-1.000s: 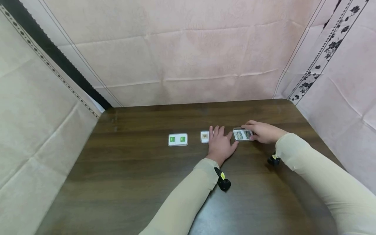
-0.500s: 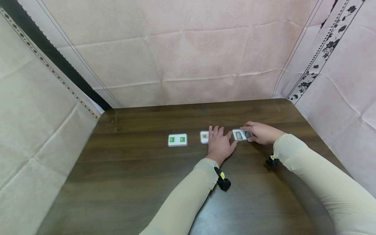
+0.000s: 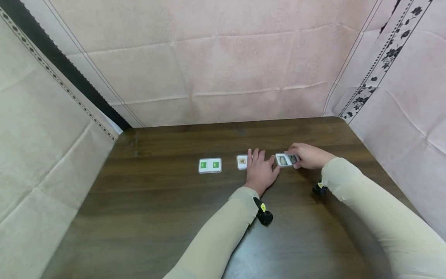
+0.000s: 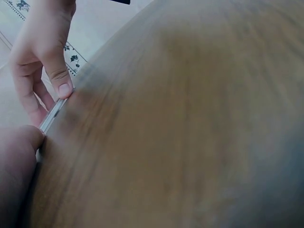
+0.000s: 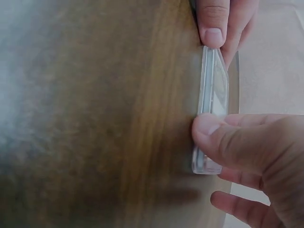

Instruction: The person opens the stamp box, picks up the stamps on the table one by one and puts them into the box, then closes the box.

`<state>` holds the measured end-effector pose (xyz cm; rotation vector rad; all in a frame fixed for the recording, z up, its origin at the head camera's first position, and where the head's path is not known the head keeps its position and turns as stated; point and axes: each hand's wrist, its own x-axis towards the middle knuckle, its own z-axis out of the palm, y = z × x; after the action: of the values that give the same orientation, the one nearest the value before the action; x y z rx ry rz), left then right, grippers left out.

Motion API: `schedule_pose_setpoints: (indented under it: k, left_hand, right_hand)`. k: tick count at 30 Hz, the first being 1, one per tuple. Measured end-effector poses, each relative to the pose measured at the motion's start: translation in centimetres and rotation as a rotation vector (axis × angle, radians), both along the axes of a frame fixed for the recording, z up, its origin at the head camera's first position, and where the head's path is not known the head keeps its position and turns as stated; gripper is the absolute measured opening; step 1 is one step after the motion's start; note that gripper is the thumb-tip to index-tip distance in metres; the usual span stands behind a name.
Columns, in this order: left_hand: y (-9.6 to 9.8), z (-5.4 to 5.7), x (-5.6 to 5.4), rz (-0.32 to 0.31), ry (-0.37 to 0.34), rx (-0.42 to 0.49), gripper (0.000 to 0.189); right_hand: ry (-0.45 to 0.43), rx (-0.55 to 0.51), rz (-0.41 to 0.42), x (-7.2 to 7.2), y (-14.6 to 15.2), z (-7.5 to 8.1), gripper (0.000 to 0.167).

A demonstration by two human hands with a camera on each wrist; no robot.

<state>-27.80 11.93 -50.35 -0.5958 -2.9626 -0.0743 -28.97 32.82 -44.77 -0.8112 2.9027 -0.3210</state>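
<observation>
My right hand [image 3: 309, 156] pinches a clear-cased card [image 3: 283, 160] with two dark oval pictures, thumb on the near side and fingers on the far side. In the right wrist view that clear case [image 5: 207, 85] lies low against the table, edge-on. My left hand [image 3: 259, 173] rests with fingers extended over a middle card [image 3: 241, 162], hiding its right part. Its thumb touches the left end of the right-hand case, as the left wrist view shows at the case's edge [image 4: 53, 115]. Further left lies a white card [image 3: 210, 165] with two green squares.
The three cards lie in a row across the dark wooden table [image 3: 167, 217]. Pale cloth [image 3: 216, 69] hangs beyond the far edge and along both sides. Black cameras sit on both wrists, the left one [image 3: 265, 217] close to the tabletop.
Over the last second the right hand has shifted slightly left with the clear-cased card, closer to the left thumb. Little differs since half a second ago. The left hand stays in place.
</observation>
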Motion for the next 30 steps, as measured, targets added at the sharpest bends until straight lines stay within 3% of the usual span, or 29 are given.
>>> schedule_pose_setpoints:
  k: [13,26,30]
  left_hand:
    - [0.1,-0.1,-0.2,-0.009,-0.018,0.020,0.054]
    - [0.1,-0.6,0.2,-0.019,0.020,0.059,0.049]
    - [-0.4,-0.7,0.7,-0.028,0.059,0.104,0.045]
  right_hand:
    - [-0.050,-0.009,-0.061,-0.3,-0.1,-0.1,0.048]
    - [-0.060,-0.091,-0.096,0.8,0.5,-0.8,0.050]
    - [-0.075,-0.104,-0.105,1.0,0.9,-0.9,0.058]
